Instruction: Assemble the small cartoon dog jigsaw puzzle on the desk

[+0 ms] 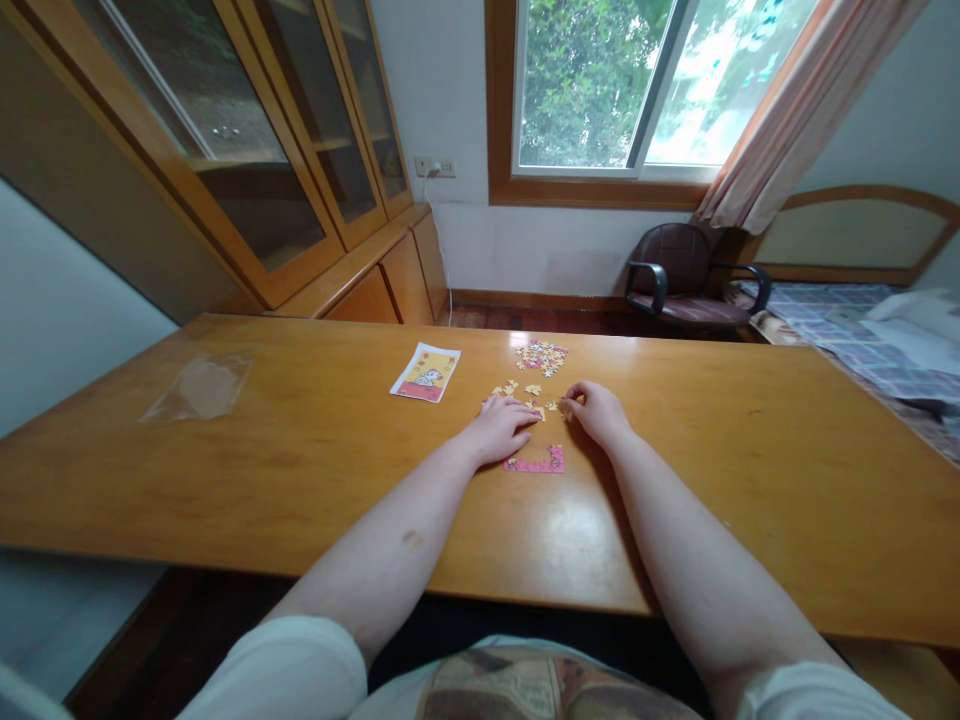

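Note:
My left hand (501,428) lies on the table with its fingers stretched out, touching some loose yellow jigsaw pieces (533,390). My right hand (598,412) is closed in a pinch at the right end of these pieces, with a small yellow puzzle piece (566,413) at its fingertips. Just below my left hand is a joined pink section of the puzzle (534,466), a strip with raised ends. Farther back sits a heap of mixed puzzle pieces (541,356). To the left, a picture card (427,373) shows a white animal on yellow and pink.
A clear plastic bag (206,388) lies on the left of the wooden table (315,450). Beyond the table stand a glass-fronted cabinet (330,225) and a dark armchair (679,275). A bed (847,320) is at the right, near a curtained window (592,90).

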The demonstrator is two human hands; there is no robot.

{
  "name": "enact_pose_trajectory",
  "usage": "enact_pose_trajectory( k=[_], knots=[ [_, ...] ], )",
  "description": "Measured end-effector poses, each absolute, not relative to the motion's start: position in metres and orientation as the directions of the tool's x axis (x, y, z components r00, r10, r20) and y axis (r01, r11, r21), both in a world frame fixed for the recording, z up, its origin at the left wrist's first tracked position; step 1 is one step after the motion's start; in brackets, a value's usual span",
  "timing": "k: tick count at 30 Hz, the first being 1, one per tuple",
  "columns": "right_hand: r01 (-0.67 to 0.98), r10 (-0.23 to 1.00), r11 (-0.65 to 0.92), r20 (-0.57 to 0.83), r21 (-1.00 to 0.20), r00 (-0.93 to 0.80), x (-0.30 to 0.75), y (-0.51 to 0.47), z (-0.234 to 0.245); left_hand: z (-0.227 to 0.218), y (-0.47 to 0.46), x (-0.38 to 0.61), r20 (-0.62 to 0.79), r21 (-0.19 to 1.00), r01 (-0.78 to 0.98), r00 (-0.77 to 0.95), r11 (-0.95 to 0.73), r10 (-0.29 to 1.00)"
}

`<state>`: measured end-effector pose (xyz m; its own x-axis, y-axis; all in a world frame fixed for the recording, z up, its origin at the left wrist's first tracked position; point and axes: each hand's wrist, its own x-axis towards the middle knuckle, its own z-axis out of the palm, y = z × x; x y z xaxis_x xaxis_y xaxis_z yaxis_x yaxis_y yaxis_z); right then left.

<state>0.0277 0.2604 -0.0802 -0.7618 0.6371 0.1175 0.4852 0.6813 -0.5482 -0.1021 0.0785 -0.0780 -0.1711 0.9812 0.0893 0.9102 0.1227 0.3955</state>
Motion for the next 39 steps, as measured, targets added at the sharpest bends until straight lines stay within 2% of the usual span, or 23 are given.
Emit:
enact_pose_trajectory(
  k=[4,7,12,24,31,39],
  knots=[
    [0.340,0.527,0.666,0.097,-0.664,-0.844,0.028,0.248,-0.076,-0.078,0.077,-0.102,0.097,0.385,0.912,-0.195,0.143,0.976],
    [0.312,0.457,0.648,0.027,-0.695,-0.889,0.028,0.239,-0.075,-0.079,0.077,-0.103,0.085,0.375,0.912,-0.210,0.164,0.974],
    [0.379,0.464,0.661,-0.044,-0.647,-0.885,0.026,0.235,-0.078,-0.079,0.078,-0.102,0.075,0.363,0.916,-0.213,0.172,0.974],
    [0.355,0.407,0.785,-0.008,-0.507,-0.913,0.025,0.230,-0.076,-0.078,0.078,-0.101,0.074,0.371,0.912,-0.217,0.175,0.973],
    [0.330,0.386,0.796,0.005,-0.507,-0.922,0.027,0.232,-0.076,-0.078,0.078,-0.101,0.076,0.377,0.910,-0.217,0.173,0.973],
    [0.257,0.303,0.825,0.009,-0.503,-0.953,0.030,0.235,-0.074,-0.086,0.079,-0.104,0.103,0.374,0.915,-0.201,0.149,0.974]
  ],
)
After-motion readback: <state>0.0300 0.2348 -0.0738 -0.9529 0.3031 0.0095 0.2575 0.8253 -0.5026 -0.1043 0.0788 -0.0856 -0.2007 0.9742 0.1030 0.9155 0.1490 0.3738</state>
